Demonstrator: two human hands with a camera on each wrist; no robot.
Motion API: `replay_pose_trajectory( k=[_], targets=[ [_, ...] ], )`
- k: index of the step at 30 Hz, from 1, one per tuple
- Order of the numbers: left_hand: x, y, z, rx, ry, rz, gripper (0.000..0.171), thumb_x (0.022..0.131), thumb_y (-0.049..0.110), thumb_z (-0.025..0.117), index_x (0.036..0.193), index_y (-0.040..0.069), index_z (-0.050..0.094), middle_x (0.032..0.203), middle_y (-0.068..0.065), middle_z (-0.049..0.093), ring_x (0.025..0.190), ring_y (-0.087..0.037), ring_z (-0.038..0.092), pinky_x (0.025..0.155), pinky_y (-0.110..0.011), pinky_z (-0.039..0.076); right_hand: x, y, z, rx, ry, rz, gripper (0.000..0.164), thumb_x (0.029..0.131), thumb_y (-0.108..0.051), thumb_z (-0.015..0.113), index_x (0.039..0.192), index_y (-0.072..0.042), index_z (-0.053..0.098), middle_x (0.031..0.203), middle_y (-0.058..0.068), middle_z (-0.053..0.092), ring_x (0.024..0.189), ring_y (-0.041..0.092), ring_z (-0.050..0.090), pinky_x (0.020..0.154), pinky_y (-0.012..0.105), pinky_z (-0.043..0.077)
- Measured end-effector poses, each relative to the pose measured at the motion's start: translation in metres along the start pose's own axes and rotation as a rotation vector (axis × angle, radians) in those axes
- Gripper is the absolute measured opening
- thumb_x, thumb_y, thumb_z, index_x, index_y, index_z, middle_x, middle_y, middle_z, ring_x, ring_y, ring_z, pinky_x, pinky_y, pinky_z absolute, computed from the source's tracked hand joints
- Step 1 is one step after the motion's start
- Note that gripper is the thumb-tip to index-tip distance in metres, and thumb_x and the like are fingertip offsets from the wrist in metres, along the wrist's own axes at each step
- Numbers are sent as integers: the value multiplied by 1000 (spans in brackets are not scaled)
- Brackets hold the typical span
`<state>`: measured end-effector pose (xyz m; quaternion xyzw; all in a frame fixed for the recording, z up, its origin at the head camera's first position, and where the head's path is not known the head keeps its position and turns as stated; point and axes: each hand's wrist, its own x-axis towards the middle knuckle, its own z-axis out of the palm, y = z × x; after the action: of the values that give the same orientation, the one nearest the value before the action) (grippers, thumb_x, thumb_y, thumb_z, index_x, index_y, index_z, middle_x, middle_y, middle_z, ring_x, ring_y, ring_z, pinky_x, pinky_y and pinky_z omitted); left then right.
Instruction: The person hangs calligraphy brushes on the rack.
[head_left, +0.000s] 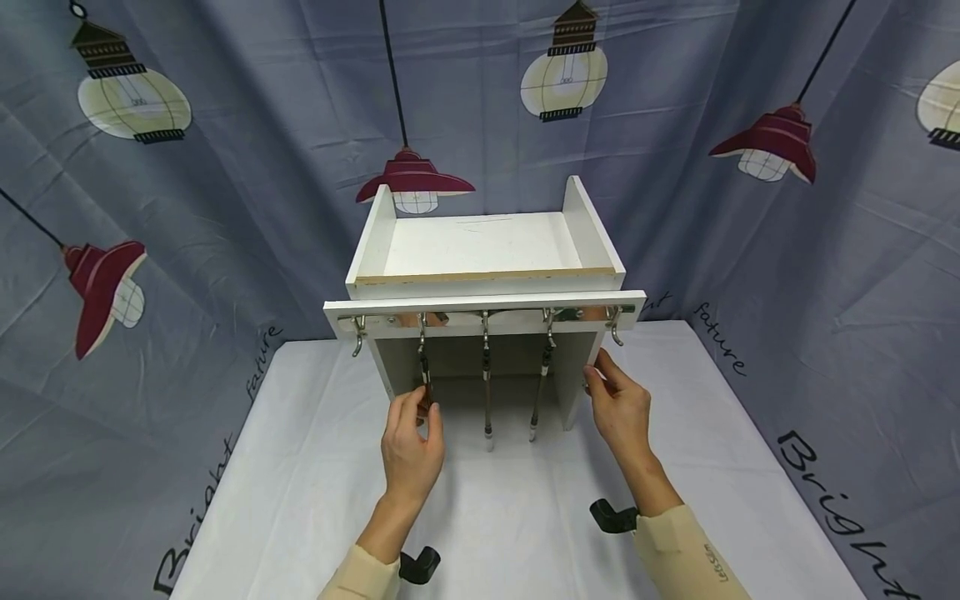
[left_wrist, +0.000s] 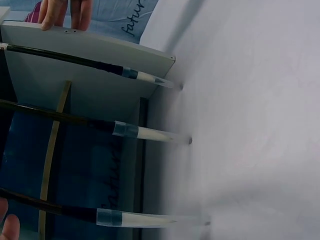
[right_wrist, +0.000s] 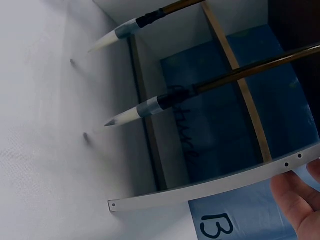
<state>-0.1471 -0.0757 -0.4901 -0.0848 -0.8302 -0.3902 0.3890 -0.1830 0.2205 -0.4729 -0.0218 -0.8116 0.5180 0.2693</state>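
Observation:
A white wooden rack (head_left: 487, 297) stands on the white-covered table, with metal hooks along its front rail. Three writing brushes hang bristles down from the hooks: a middle brush (head_left: 487, 392), a right brush (head_left: 542, 383) and a left brush (head_left: 425, 367). My left hand (head_left: 411, 454) is at the left brush, thumb and fingertips about its handle; in the head view the hand hides this brush's lower end. In the left wrist view its bristles (left_wrist: 145, 220) show pale. My right hand (head_left: 622, 412) touches the front edge of the right side panel (right_wrist: 215, 187) with its fingertips.
An upper shelf (head_left: 487, 242) with raised sides tops the rack. Outer hooks (head_left: 359, 333) at both ends of the rail bear no brush. Behind the table hangs a blue-grey curtain (head_left: 262, 167) printed with lamps. Black wrist mounts (head_left: 613, 517) sit by both sleeves.

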Motion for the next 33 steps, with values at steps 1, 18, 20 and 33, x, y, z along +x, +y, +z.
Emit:
replay_pose_trajectory(
  k=[1, 18, 20, 33],
  targets=[
    [1, 0, 1, -1, -1, -3, 26, 95, 4, 69, 120, -4, 67, 105, -14, 65, 85, -20, 67, 67, -34, 60, 0, 0, 0, -1, -1, 2, 43, 101, -14, 69, 143, -9, 62, 132, 16, 70, 93, 3, 73, 71, 7, 55],
    [7, -3, 5, -4, -27, -42, 24, 98, 7, 67, 121, -1, 67, 104, -12, 67, 86, -21, 68, 68, -34, 61, -1, 0, 0, 22, -10, -1, 43, 100, -13, 69, 143, -9, 62, 131, 15, 71, 94, 2, 74, 72, 7, 56],
    [7, -3, 4, -3, -28, -41, 24, 98, 7, 68, 121, -1, 67, 104, -12, 67, 86, -21, 68, 68, -34, 60, 0, 0, 0, 27, -8, 1, 43, 100, -13, 69, 142, -9, 63, 131, 15, 71, 89, -12, 68, 71, 7, 56],
    [5, -5, 0, 11, -27, -20, 33, 94, 11, 73, 125, 4, 67, 107, -10, 68, 89, -23, 70, 68, -38, 60, 0, -2, -2, 24, -34, 3, 44, 101, -12, 68, 144, -8, 61, 134, 18, 69, 106, 38, 73, 74, 6, 55]
  ],
)
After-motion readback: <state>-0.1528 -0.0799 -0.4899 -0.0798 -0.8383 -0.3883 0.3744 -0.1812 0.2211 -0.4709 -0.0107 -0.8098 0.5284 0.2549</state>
